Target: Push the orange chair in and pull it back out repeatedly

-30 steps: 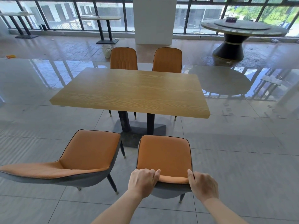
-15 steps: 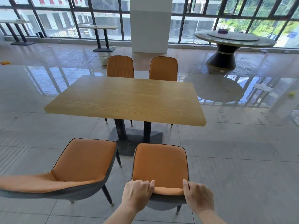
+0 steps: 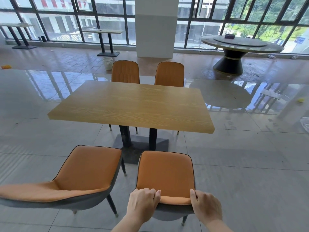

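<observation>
At the bottom centre of the frame, I have both hands, left point(image 3: 143, 202) and right point(image 3: 207, 206), clamped on the orange chair point(image 3: 165, 174) backrest, clear of the desk point(image 3: 133, 106). Pushing crooked could knock the neighbouring chair point(image 3: 83, 173) just beside it.

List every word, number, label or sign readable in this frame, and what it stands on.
Nothing can be quoted.
Red characters outside, top left: cut by the frame's top edge, blurred, unreadable.
Blue sign outside, far right: too small to read.
Dark box on the round table: any print too small.
The gripped orange chair and wooden table: no markings visible.
</observation>
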A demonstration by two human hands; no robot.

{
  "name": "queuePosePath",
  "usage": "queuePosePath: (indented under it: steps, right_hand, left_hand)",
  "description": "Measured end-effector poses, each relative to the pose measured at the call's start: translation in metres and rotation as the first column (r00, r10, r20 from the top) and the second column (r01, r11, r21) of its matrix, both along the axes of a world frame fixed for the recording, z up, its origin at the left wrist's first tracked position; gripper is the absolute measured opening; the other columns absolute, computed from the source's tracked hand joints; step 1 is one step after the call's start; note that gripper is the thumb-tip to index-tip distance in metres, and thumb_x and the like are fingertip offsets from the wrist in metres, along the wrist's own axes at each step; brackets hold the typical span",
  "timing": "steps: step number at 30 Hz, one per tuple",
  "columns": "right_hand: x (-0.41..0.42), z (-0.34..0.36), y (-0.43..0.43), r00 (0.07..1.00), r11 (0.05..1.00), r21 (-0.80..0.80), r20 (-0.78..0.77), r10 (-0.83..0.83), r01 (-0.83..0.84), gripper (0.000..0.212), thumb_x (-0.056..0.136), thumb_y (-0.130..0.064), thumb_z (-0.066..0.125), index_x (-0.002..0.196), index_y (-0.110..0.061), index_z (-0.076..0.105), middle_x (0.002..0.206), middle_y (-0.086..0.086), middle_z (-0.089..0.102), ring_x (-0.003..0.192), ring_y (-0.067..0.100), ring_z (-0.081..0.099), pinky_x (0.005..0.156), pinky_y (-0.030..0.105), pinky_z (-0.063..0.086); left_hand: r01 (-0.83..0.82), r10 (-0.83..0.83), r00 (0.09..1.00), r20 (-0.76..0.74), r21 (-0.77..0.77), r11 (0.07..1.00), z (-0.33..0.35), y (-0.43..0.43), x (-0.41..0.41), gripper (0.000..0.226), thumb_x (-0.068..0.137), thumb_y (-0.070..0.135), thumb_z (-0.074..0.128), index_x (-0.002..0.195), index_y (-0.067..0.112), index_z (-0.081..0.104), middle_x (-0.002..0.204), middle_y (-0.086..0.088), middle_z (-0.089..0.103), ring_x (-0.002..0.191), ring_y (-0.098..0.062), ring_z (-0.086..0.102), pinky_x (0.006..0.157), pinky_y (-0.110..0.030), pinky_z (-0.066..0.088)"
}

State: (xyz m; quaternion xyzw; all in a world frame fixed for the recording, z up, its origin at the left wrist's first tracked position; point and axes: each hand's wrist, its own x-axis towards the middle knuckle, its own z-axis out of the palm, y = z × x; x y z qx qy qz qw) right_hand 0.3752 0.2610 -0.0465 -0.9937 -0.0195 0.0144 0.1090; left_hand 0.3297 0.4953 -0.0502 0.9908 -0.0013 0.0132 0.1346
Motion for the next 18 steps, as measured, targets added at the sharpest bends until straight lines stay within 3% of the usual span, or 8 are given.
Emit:
queuePosePath:
  steps: [6,14,18]
  right_hand:
    - [0.0,0.003,-0.002,0.998,1.0,0.027,-0.058,0.004,-0.003,0.045,0.1,-0.048,0.032,0.073,-0.025,0.06,0.073,-0.007,0.064,0.071,0.01,0.058,0.063,0.027,0.047]
    - [0.005,0.016,-0.003,0.969,0.995,0.047,-0.229,0.092,-0.083,0.048,0.101,-0.055,0.028,0.074,-0.027,0.056,0.078,-0.01,0.061,0.075,0.008,0.058,0.063,0.026,0.042]
    - [0.013,0.025,0.001,0.962,0.994,0.038,-0.25,0.111,-0.105,0.047,0.1,-0.057,0.027,0.074,-0.028,0.053,0.079,-0.01,0.061,0.075,0.009,0.058,0.073,0.032,0.051]
  left_hand:
    - [0.001,-0.001,0.999,-0.043,-0.006,1.0,0.004,-0.001,-0.001,0.055,0.098,0.053,0.013,0.08,0.023,0.055,0.076,0.005,0.059,0.071,-0.018,0.057,0.075,-0.036,0.039]
    - [-0.042,0.039,0.994,-0.1,-0.033,0.999,0.025,0.003,0.0,0.042,0.102,0.046,0.029,0.078,0.023,0.055,0.074,0.005,0.059,0.066,-0.017,0.055,0.069,-0.034,0.041]
    - [-0.07,0.069,0.994,-0.089,-0.011,0.997,0.041,0.01,0.006,0.027,0.1,0.039,0.033,0.087,0.022,0.049,0.083,0.003,0.056,0.071,-0.016,0.053,0.073,-0.035,0.042]
